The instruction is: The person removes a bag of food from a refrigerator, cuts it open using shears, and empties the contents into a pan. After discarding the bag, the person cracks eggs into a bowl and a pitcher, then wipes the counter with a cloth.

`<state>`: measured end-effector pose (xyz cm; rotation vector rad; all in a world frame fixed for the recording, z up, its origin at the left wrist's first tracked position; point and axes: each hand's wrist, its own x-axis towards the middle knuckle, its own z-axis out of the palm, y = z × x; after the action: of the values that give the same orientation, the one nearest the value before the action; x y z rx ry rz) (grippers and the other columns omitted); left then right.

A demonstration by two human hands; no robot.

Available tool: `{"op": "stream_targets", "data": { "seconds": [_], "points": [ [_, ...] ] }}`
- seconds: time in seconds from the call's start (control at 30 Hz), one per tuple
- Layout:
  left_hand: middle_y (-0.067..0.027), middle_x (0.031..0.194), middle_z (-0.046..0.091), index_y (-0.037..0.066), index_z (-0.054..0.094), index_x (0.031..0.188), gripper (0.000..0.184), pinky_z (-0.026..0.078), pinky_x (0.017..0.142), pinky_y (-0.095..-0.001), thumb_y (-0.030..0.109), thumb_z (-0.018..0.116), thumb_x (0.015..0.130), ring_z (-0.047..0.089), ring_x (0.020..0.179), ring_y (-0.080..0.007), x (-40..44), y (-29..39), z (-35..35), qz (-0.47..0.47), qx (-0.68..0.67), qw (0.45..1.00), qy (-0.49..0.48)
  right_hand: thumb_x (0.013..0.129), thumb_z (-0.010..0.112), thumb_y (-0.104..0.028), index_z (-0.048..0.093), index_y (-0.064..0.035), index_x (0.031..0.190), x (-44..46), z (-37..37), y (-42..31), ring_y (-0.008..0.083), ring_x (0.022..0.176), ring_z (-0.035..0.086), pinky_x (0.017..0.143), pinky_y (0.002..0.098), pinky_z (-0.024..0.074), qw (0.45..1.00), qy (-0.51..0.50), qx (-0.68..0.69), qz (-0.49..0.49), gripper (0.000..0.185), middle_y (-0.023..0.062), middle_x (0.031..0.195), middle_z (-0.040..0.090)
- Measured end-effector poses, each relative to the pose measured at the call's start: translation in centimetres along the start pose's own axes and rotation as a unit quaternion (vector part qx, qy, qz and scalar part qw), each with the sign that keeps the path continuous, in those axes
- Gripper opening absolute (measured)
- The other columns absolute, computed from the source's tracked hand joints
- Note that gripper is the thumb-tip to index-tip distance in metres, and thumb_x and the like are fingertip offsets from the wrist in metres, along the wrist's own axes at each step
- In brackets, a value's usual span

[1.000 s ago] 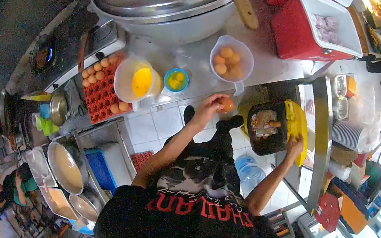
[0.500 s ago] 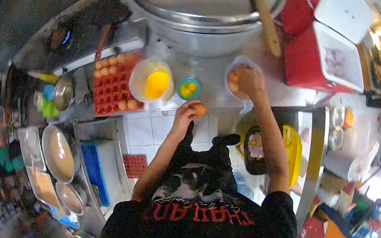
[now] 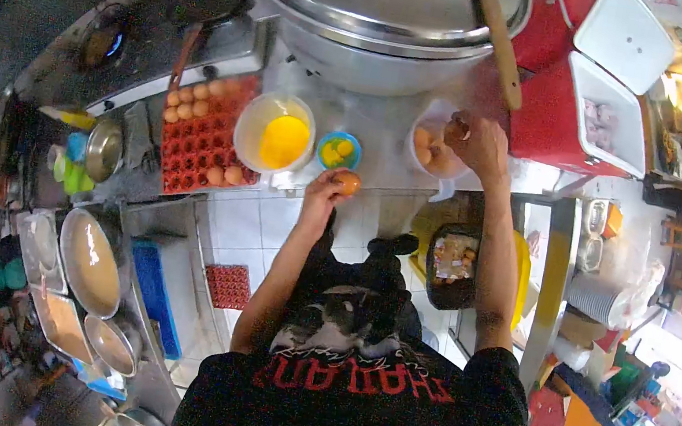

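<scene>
My left hand (image 3: 324, 197) is closed round a brown egg (image 3: 348, 183), just in front of a small blue bowl (image 3: 356, 157) with yolks in it. My right hand (image 3: 486, 151) is over the right side of a translucent tub (image 3: 439, 175) of brown eggs. Its fingers grip a darker brown egg (image 3: 459, 127), partly hidden by them. Left of the blue bowl stands a white tub (image 3: 252, 123) with bright yellow beaten egg. Farther left lies a red egg tray (image 3: 189, 155), with several eggs at its back left and front right.
A large lidded pot (image 3: 365, 61) stands at the back, a wooden paddle (image 3: 500, 42) across its lid. Right of it is an open red cooler (image 3: 531, 109). A lit burner (image 3: 108, 47) is at far left. Below the counter edge sits a black bin (image 3: 445, 287) with a yellow rim.
My right hand has risen out of the egg tub and moved right, with an egg now showing in its fingers. My left hand still holds its egg, a little farther left.
</scene>
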<state>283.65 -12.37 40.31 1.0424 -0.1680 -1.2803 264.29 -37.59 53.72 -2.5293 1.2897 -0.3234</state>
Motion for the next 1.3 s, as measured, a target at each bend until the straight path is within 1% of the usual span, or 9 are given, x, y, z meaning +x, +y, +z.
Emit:
{"op": "stream_targets", "data": {
  "seconds": [0.13,0.23,0.33,0.47,0.6,0.77,0.9,1.0,1.3],
  "points": [
    [-0.0141,0.12,0.057,-0.004,0.051,0.125,0.04,0.052,0.088,-0.0362,0.003,0.054,0.085,0.06,0.109,-0.0247,0.0,1.4,0.8,0.005,-0.005,1.0,-0.007,0.072,0.074,-0.023,0.068,-0.0122,0.099,-2.6,-7.4,-3.4,0.0286,0.076,0.068,0.066,0.039,0.054,0.993,0.083,0.084,0.008,0.03,0.0097,0.084,0.07],
    [-0.0136,0.123,0.056,-0.002,0.049,0.128,0.04,0.051,0.093,-0.0371,0.004,0.057,0.09,0.058,0.113,-0.025,0.3,1.6,1.1,0.021,0.002,1.0,-0.014,0.068,0.078,-0.015,0.069,-0.0072,0.1,-4.4,-3.8,-2.8,0.0218,0.065,0.064,0.062,0.0337,0.0512,0.967,0.231,0.094,0.052,0.034,0.0102,0.078,0.067],
    [-0.0134,0.124,0.055,-0.001,0.048,0.13,0.042,0.05,0.096,-0.0372,0.008,0.061,0.091,0.056,0.116,-0.0244,0.0,1.5,1.7,0.035,0.025,0.999,-0.029,0.07,0.078,-0.017,0.068,-0.0066,0.103,-5.4,0.9,-0.4,0.0194,0.063,0.062,0.06,0.0326,0.0501,0.981,0.139,0.139,-0.005,0.035,0.0089,0.078,0.067],
    [-0.0124,0.124,0.055,0.0,0.049,0.131,0.041,0.049,0.097,-0.0361,0.005,0.061,0.091,0.056,0.114,-0.022,0.1,1.7,2.3,0.051,0.08,0.995,-0.021,0.071,0.078,-0.016,0.067,-0.0062,0.104,-6.8,0.2,-3.3,0.0165,0.058,0.058,0.057,0.0302,0.0484,0.939,0.312,0.127,0.069,0.036,0.0064,0.076,0.065],
    [-0.0106,0.12,0.058,0.002,0.051,0.129,0.041,0.049,0.092,-0.0301,-0.003,0.06,0.089,0.057,0.111,-0.0193,0.5,2.2,2.8,0.076,0.102,0.992,-0.009,0.073,0.076,-0.012,0.064,-0.0065,0.107,-7.3,1.3,-2.9,0.0205,0.073,0.065,0.067,0.0318,0.0524,0.959,0.172,0.173,0.142,0.036,0.01,0.091,0.068],
    [-0.0102,0.117,0.06,0.002,0.053,0.127,0.044,0.046,0.091,-0.0266,-0.011,0.059,0.086,0.058,0.107,-0.0172,1.5,1.7,2.6,0.106,0.153,0.981,0.052,0.074,0.074,-0.005,0.06,-0.0031,0.109,-8.0,5.1,-8.5,0.0148,0.088,0.063,0.077,0.0314,0.0518,0.861,0.234,0.451,0.022,0.038,0.0091,0.1,0.068],
    [-0.0103,0.116,0.06,-0.002,0.054,0.121,0.039,0.045,0.094,-0.0289,-0.012,0.056,0.083,0.058,0.107,-0.0179,3.0,0.7,1.2,0.177,0.157,0.97,0.05,0.069,0.078,-0.009,0.056,-0.0037,0.106,-7.5,13.9,-12.0,0.0236,0.087,0.064,0.078,0.0335,0.0525,0.927,0.125,0.353,-0.04,0.043,0.0124,0.093,0.065],
    [-0.0107,0.116,0.06,-0.003,0.054,0.12,0.041,0.045,0.095,-0.0302,-0.014,0.052,0.08,0.058,0.107,-0.0186,3.7,0.6,0.0,0.153,0.129,0.978,0.065,0.066,0.081,-0.013,0.056,-0.0039,0.104,-6.8,15.4,-13.3,0.0288,0.085,0.065,0.075,0.0361,0.0529,0.912,0.116,0.394,-0.005,0.046,0.0144,0.095,0.064],
    [-0.0103,0.114,0.061,-0.005,0.054,0.12,0.039,0.046,0.092,-0.0296,-0.011,0.052,0.081,0.058,0.106,-0.0176,3.6,1.0,-0.6,0.167,0.176,0.967,0.082,0.073,0.079,-0.012,0.057,-0.0017,0.104,-6.4,15.5,-14.0,0.0217,0.081,0.067,0.072,0.0321,0.0548,0.909,0.16,0.384,-0.037,0.039,0.013,0.096,0.065]
  ]
}}
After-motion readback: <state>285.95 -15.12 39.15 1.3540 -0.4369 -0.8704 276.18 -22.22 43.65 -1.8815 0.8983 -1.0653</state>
